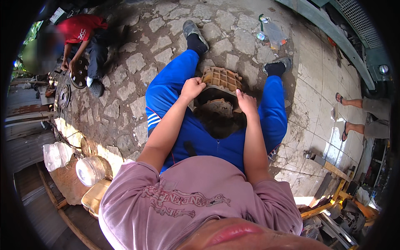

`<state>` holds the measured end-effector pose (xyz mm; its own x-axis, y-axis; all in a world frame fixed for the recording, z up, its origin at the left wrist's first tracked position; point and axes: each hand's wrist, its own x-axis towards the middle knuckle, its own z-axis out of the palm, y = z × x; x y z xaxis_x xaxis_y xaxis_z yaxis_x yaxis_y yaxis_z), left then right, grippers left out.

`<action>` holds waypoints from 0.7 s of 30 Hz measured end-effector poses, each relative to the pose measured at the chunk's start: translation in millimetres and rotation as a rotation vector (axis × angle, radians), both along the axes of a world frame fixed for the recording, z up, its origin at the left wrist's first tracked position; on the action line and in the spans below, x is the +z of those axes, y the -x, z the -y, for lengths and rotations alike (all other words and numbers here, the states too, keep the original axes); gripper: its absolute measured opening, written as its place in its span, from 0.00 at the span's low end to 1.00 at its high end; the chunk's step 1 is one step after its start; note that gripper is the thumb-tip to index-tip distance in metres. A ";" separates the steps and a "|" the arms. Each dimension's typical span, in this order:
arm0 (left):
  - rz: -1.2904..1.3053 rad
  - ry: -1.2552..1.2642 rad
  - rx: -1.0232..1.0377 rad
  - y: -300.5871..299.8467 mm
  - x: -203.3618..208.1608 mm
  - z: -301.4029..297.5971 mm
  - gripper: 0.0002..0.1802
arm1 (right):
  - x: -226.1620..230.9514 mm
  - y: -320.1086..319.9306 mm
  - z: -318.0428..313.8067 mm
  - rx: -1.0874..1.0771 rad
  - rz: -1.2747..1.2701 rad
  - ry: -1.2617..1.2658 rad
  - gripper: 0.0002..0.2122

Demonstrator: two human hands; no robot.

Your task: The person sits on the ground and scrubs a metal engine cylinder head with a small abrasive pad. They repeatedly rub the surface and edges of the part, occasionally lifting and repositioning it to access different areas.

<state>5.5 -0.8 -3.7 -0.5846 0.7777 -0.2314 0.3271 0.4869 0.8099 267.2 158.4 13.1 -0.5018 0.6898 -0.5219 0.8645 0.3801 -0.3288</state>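
Observation:
A cast metal housing (221, 78) with a brownish, ribbed outer wall sits between my spread legs, its wide dark opening turned toward me. Inside the opening, a paler piece with an uneven edge (217, 106) shows; deeper parts are lost in shadow. My left hand (193, 88) is closed on the housing's left rim, thumb side toward the ribs. On the right rim, my right hand (246, 101) grips with the thumb up along the edge and the fingers bent over it. Some fingertips of both hands are hidden.
At far left, a person in a red shirt (83, 30) handles a round metal disc (79, 73); another disc (64, 96) lies nearby. Clear plastic containers (91, 171) stand at lower left. Another person's sandalled feet (345, 131) are on the right. Tools and scrap (339, 200) crowd the lower right.

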 end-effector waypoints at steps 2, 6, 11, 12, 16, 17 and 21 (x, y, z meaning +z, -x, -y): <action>-0.042 -0.090 0.045 -0.8 -2.5 -0.9 0.11 | 6.3 2.8 3.4 0.014 -0.003 0.012 0.35; -0.059 -0.169 0.137 -0.3 -9.6 -3.7 0.12 | 4.6 5.7 -4.1 -0.082 -0.020 0.058 0.35; -0.033 -0.132 0.126 3.0 -11.6 -4.8 0.17 | -6.4 -0.2 2.6 -0.069 -0.073 0.023 0.35; -0.012 -0.118 0.139 -3.4 0.5 -9.0 0.17 | -15.2 -2.9 -4.1 -0.104 -0.067 0.042 0.36; -0.007 -0.069 0.136 -5.2 16.8 -2.2 0.20 | 17.3 4.1 8.5 -0.043 -0.025 0.087 0.36; 0.003 -0.056 0.126 -4.6 16.1 -2.0 0.21 | 13.1 6.8 5.6 -0.057 -0.048 0.054 0.36; 0.000 -0.055 0.089 0.4 2.1 -8.5 0.20 | -17.9 -1.2 -2.4 -0.107 -0.044 -0.006 0.36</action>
